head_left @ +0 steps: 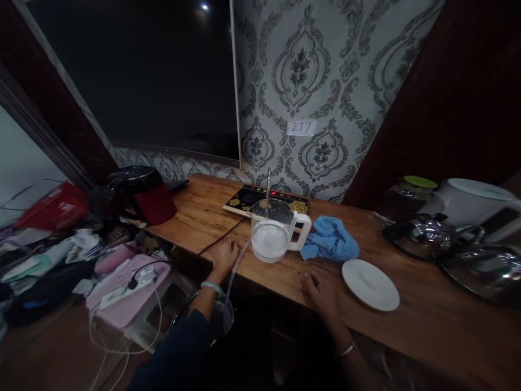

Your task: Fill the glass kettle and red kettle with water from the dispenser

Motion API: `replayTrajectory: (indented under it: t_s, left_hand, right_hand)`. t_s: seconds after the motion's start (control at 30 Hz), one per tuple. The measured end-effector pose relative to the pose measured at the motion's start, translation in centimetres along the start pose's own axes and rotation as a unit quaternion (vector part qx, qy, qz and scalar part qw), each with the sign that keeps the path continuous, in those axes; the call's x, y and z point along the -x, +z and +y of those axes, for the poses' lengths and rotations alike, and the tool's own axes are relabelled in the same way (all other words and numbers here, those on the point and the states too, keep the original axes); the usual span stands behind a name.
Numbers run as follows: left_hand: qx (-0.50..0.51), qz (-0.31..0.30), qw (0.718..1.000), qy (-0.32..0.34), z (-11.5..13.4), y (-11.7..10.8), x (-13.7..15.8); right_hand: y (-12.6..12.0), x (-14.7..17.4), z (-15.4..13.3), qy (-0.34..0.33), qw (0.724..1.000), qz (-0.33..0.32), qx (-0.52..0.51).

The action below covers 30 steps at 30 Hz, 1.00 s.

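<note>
The jug (272, 231) is only partly filled with whitish liquid (268, 243); left hand (224, 257) and right hand (321, 296), half-open, seem empty.

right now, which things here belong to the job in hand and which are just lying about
Likely in use:
- glass jug
- thin metal piece rising above it
- black panel with lit red display
- clear tube beside the left hand

Probably just lying about:
- blue cloth
- white plate
- red-and-black kettle
- green-lidded jar
</note>
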State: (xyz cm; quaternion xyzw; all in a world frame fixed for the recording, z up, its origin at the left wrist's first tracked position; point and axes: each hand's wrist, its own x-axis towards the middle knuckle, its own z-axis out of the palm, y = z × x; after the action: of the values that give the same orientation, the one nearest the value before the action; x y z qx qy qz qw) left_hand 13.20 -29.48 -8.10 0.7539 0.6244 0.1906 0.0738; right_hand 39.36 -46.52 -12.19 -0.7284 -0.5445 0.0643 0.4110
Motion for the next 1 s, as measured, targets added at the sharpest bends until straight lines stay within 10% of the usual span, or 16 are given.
replayTrajectory:
  t_s: [1.0]
  left_hand:
    - [0.016, -0.001, 1.0, 0.004, -0.04, -0.05, 0.05]
  right_hand:
    - [0.16, 0.04, 0.26, -0.003, 1.0, -0.007, -0.003]
